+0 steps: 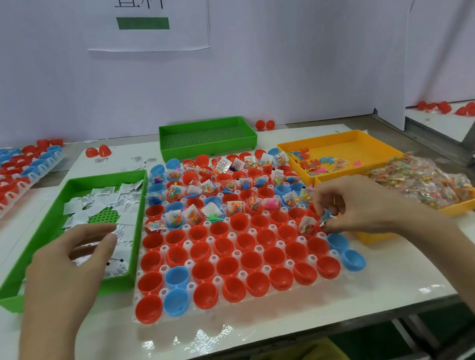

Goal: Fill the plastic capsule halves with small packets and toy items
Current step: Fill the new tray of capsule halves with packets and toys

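Centre right, your right hand (pixel 366 206) pinches a small blue toy (pixel 326 216) over the capsule halves (pixel 227 263); whether it also holds the clear packet (pixel 307 225) beside it is unclear. Your left hand (pixel 67 267), loose and empty, hides part of the left green tray (pixel 38 237).

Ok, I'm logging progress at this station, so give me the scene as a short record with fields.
Rack: red and blue halves sit in a white rack; far rows filled, near rows unfilled
Left hand: left hand open, above the green tray of white packets
Right hand: right hand pinches a blue toy at the rack's right edge
Supplies on the right: yellow tray with toys; bead packets in a nearer tray
Stage: filling roughly half done
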Available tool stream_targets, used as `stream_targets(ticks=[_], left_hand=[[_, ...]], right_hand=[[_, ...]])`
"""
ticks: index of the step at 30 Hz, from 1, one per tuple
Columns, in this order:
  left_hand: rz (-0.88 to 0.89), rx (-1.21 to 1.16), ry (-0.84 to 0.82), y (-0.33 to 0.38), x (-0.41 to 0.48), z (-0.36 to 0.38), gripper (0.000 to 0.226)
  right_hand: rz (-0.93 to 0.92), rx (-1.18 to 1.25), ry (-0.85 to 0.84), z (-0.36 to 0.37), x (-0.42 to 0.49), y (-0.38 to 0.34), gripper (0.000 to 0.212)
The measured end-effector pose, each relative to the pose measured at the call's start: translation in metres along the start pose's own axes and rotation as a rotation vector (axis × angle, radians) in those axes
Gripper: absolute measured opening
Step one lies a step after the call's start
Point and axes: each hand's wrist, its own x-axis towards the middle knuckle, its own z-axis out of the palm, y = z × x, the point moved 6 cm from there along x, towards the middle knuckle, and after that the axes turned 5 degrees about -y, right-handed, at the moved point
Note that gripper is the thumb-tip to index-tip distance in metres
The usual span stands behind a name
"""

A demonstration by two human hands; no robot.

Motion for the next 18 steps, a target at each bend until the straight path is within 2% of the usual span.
stream_targets(ticks=[2, 6, 18], left_hand=[[-0.002, -0.001, 0.0, 0.001, 0.0, -0.001, 0.044], [-0.017, -0.021, 0.006, -0.002, 0.0, -0.003, 0.04], [-0.02, -0.022, -0.002, 0.001, -0.003, -0.004, 0.038]], right_hand=[[0.014, -0.022, -0.039, 0.0, 0.004, -0.001, 0.022], [0.017, -0.034, -0.068, -0.002, 0.008, 0.0, 0.023], [-0.008, 0.042, -0.02, -0.013, 0.005, 0.002, 0.027]])
